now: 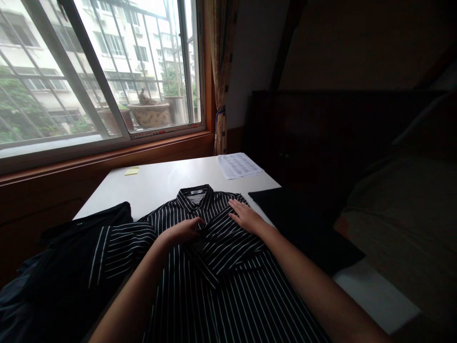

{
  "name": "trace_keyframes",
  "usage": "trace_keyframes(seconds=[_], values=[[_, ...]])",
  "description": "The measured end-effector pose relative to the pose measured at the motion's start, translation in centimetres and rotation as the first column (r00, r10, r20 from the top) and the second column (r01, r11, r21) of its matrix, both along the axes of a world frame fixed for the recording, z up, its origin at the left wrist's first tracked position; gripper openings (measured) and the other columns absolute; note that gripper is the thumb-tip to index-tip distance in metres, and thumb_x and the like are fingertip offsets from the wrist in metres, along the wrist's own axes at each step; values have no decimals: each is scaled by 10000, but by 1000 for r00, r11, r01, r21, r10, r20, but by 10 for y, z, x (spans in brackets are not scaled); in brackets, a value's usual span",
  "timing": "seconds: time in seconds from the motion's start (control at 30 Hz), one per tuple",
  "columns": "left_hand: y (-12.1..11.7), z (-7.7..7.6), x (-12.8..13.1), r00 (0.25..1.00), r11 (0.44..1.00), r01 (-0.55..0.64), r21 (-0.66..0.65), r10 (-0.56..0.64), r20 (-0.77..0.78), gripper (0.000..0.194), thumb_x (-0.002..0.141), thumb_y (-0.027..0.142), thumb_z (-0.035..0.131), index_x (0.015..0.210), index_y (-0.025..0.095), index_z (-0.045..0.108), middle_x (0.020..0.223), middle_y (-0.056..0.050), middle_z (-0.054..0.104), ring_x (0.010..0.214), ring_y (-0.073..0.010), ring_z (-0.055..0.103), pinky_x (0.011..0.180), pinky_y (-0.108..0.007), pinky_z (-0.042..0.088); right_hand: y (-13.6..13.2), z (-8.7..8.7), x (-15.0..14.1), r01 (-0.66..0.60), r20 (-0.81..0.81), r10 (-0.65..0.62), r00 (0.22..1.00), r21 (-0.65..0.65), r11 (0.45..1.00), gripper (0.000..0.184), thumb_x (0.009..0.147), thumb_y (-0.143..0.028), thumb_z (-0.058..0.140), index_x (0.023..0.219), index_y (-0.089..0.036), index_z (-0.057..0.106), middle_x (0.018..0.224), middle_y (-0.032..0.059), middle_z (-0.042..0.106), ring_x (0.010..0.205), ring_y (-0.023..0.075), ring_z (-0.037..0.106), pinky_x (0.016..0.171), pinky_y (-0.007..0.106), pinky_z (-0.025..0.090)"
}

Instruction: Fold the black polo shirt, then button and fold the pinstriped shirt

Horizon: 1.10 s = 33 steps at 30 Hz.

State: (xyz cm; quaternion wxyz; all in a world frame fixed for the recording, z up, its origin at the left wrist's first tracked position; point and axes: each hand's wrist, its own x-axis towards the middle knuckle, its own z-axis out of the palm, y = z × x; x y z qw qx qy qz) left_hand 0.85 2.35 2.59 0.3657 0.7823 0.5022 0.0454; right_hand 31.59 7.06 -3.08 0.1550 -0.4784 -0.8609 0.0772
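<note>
A black shirt [221, 295] with white stripes lies spread on the white table, its collar [194, 195] toward the window. One sleeve [228, 238] is folded slantwise across the chest, with its cuff near the middle of the front. The other sleeve [124, 243] stretches out to the left over dark clothes. My left hand [185, 230] is closed on the folded sleeve near the shirt's centre; its fingertips are partly hidden. With fingers stretched out, my right hand [246, 217] lies flat on the fold at the right shoulder.
Dark garments [74, 247] are heaped at the table's left edge. A flat black cloth [307, 224] lies on the right. Printed paper [239, 165] and a yellow note [132, 170] rest at the far end of the white table [171, 174], below a barred window [143, 62].
</note>
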Motion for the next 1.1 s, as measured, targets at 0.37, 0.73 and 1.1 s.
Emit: trace_keyframes(seconds=[0.37, 0.73, 1.1], values=[[-10, 13, -10, 995, 984, 74, -160, -61, 84, 843, 728, 371, 768, 1482, 264, 405, 902, -3, 610, 777, -175, 581, 681, -260, 455, -29, 50, 63, 255, -470, -173, 865, 116, 960, 389, 986, -306, 363, 1218, -203, 658, 1225, 112, 658, 1168, 259, 605, 1052, 438, 467], [-9, 9, -7, 986, 974, 71, -214, -35, 165, 826, 808, 307, 666, 1536, 292, 275, 877, 24, 510, 673, -112, 454, 601, -236, 386, -108, 46, 102, 4, -122, -31, 992, -216, 976, 402, 776, -206, 653, 1174, -258, 620, 1093, 41, 602, 882, 185, 640, 799, 305, 544], [5, 2, 7, 980, 973, 37, -227, 10, 200, 826, 841, 363, 663, 1541, 225, 246, 786, 34, 548, 632, -116, 511, 569, -231, 413, -119, 30, 100, 54, 79, -65, 995, 134, 989, 265, 787, -76, 533, 971, -236, 635, 1017, 58, 629, 954, 230, 627, 859, 363, 527]])
